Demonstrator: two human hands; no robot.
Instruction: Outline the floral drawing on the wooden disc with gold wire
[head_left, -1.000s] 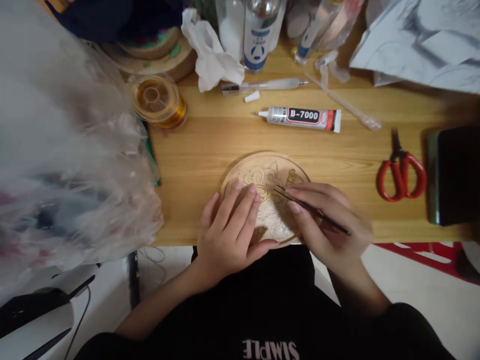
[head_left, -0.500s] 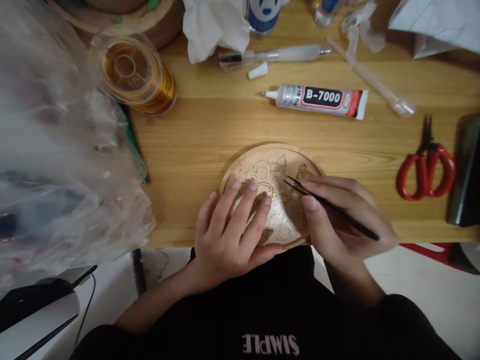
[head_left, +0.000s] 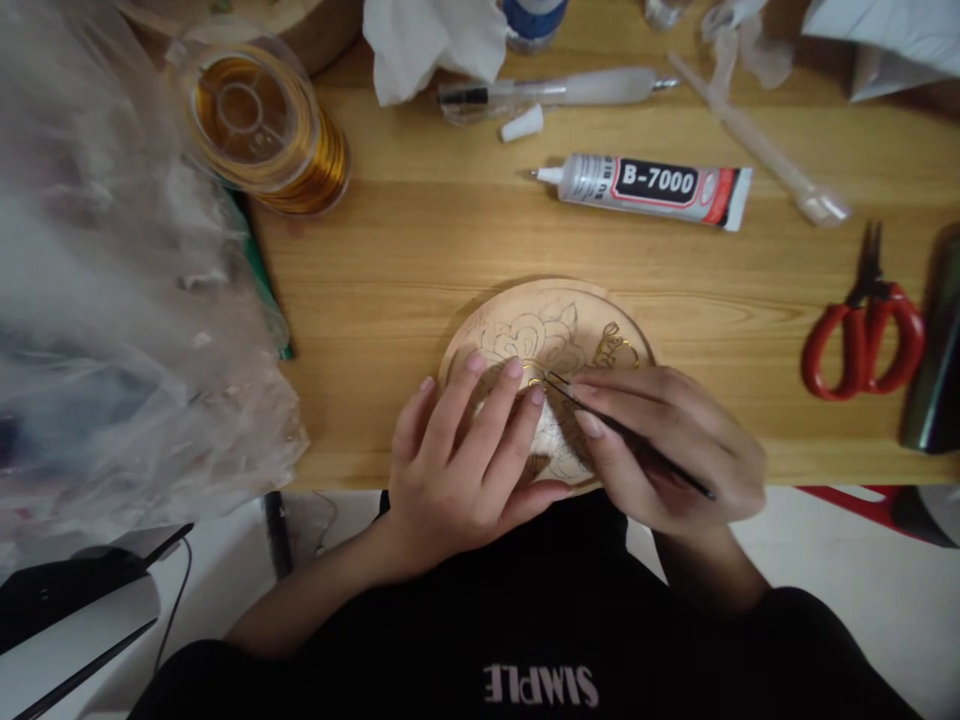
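A round wooden plate (head_left: 480, 325) with flowers drawn on it in pencil lies at the table's front edge. My left hand (head_left: 461, 465) rests on it, fingers spread and tips pressing its surface. By those fingertips is a bent piece of gold wire (head_left: 535, 382), partly hidden. My right hand (head_left: 667, 450) grips black tweezers (head_left: 637, 440), whose tips are at the gold wire, right of my left fingertips. Whether the tips pinch the wire I cannot tell. More shaped gold wire (head_left: 619, 345) sits on the plate's upper right.
Behind the plate lies a B-7000 glue tube (head_left: 656, 190), its white cap (head_left: 522, 123) off, near a pen (head_left: 555, 90). A spool of gold wire (head_left: 262, 130) and plastic bags (head_left: 142, 300) are at left. Red-handled cutters (head_left: 862, 340) and a plastic dropper (head_left: 772, 150) are at right.
My right hand has moved left with the tweezers, bringing their tips to the gold wire near my left fingers. The left hand has stayed in place. The camera view has shifted slightly.
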